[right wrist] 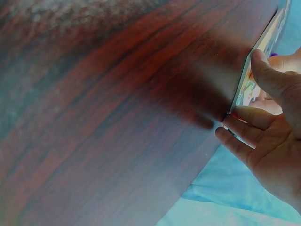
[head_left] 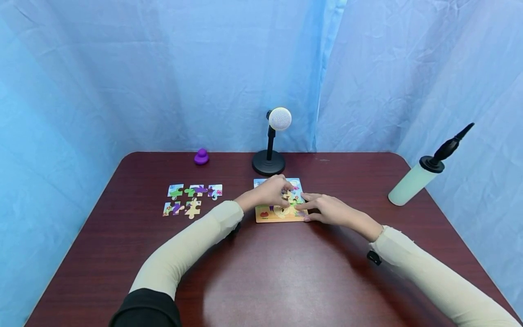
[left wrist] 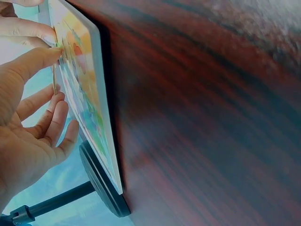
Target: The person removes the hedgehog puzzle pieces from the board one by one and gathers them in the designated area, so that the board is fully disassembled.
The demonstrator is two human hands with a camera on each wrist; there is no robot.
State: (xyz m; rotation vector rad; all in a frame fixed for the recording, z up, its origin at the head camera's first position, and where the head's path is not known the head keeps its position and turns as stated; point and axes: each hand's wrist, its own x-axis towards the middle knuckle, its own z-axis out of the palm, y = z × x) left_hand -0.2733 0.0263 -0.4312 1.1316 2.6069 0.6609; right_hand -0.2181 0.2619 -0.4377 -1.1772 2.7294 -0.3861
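A jigsaw puzzle board with a cartoon picture and an orange lower border lies in the middle of the table. Over it my left hand pinches a puzzle piece, seen edge-on in the left wrist view and tilted up from the board. At the board's right side is my right hand, its thumb by the near corner and its fairly straight fingers touching the edge and reaching onto the picture. Part of the picture is hidden under both hands.
Several loose puzzle pieces lie to the left. Behind the board stands a microphone on a black round base. A small purple object sits near the back edge; a pale green hand pump is at the right.
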